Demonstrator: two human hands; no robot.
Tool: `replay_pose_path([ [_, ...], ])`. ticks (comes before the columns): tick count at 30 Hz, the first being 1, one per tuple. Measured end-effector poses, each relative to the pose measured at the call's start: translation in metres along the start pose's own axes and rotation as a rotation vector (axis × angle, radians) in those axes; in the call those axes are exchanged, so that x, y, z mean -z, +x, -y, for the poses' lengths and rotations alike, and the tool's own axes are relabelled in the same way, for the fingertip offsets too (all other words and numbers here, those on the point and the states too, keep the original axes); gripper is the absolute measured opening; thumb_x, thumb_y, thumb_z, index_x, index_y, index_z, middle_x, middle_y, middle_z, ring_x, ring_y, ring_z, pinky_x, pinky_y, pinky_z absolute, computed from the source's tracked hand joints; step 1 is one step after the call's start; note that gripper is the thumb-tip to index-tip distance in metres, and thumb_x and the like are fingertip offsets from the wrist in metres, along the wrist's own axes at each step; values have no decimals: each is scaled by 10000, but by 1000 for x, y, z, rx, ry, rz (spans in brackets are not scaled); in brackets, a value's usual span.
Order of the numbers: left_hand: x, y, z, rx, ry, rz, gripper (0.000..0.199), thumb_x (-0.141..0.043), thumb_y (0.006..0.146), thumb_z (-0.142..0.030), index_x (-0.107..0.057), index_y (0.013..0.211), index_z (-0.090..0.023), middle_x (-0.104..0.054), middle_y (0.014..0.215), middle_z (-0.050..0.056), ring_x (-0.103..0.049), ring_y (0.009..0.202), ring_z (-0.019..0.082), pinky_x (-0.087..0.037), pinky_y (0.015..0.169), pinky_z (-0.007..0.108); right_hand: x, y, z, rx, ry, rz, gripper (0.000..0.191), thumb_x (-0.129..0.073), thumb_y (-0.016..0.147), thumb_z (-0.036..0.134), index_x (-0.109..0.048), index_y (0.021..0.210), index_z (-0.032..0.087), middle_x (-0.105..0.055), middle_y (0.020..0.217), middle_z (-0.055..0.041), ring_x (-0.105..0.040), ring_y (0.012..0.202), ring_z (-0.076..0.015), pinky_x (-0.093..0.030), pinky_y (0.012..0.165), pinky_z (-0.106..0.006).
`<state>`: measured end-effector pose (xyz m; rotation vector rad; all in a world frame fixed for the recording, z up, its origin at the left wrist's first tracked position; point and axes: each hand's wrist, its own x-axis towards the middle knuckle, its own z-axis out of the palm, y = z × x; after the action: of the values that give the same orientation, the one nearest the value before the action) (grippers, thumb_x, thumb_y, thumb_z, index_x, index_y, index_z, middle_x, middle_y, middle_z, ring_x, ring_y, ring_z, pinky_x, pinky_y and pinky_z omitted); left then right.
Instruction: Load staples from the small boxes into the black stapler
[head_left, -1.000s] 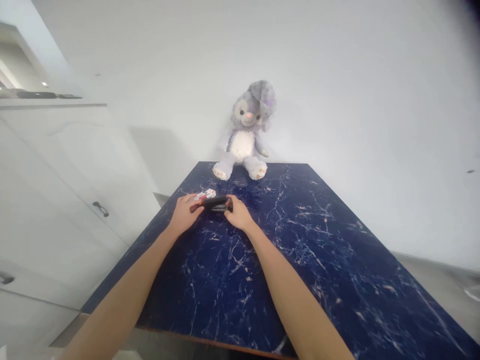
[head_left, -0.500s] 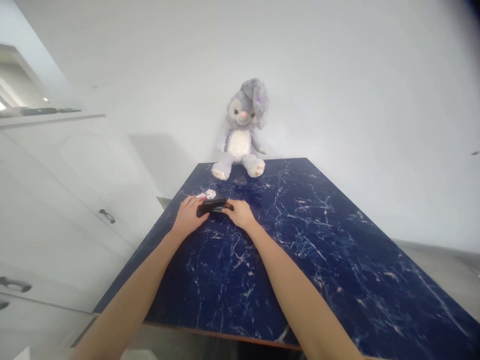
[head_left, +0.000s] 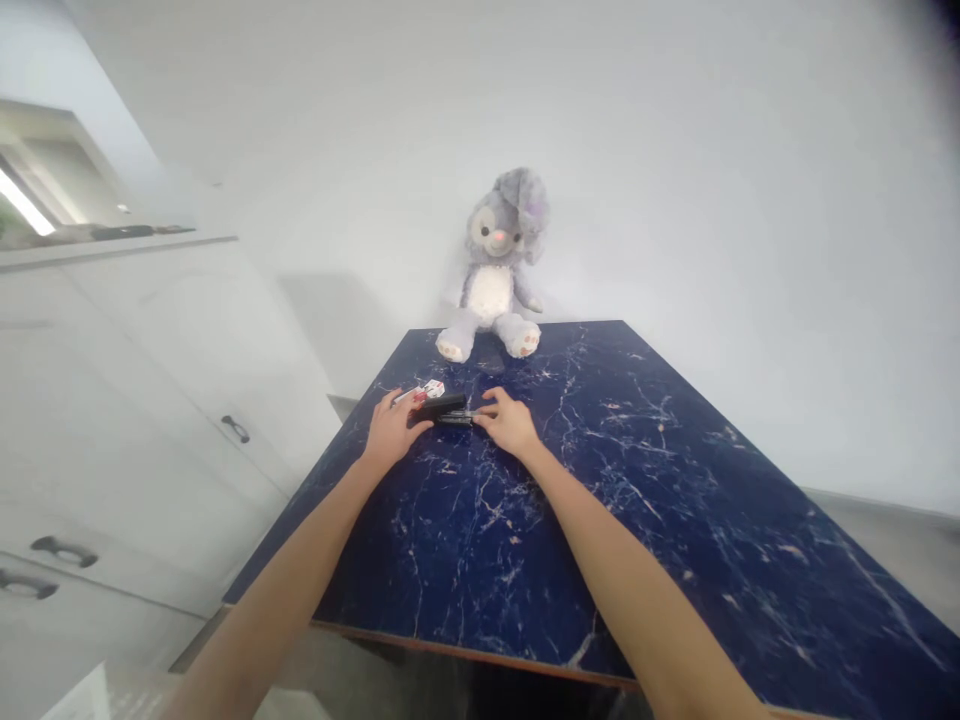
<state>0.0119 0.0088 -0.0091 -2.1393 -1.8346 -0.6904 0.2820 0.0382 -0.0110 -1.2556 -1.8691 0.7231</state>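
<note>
My right hand (head_left: 511, 425) had shifted rightward, away from the black case (head_left: 447, 403). My left hand (head_left: 391, 432) gripped the case's left end over the blue table (head_left: 480, 560), near a red-and-white card (head_left: 435, 389). Along the case's near side, a thin silvery piece (head_left: 459, 415) reached my right fingertips; whether they pinched it, I couldn't tell.

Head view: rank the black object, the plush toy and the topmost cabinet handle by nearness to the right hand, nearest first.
1. Black object: just left of the right hand.
2. Plush toy: beyond the hand, sitting at the far end of the table.
3. Topmost cabinet handle: well off to the left, past the table's edge.
</note>
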Motion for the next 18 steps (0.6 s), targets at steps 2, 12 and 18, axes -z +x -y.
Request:
replay_pose_path([
  [2, 1, 0, -1, -5, -17, 8, 621, -628, 867, -528, -517, 1395, -219, -553, 1420, 121, -354, 1406, 334, -319, 1135, 476, 13, -6, -8, -33, 18, 18, 342, -709, 835, 255, -545, 1135, 253, -759, 996, 12, -720, 859, -165, -509, 855, -299],
  [12, -2, 1, 2, -77, -40, -32, 494, -623, 852, -475, -605, 1278, -225, -518, 1443, 113, -403, 1355, 346, -300, 1155, 507, 15, -14, -21, 370, -301, 70, 401, -579, 935, 244, -583, 1336, 247, -560, 1383, -84, -507, 1259, -216, -339, 1108, -400],
  [18, -5, 3, 5, -120, -35, -44, 512, -587, 877, -518, -593, 1309, -244, -464, 1495, 97, -381, 1365, 345, -294, 1151, 517, 11, -15, -19, 409, -480, 142, 406, -458, 985, 221, -569, 1368, 295, -541, 1394, -68, -486, 1192, -254, -372, 1028, -424],
])
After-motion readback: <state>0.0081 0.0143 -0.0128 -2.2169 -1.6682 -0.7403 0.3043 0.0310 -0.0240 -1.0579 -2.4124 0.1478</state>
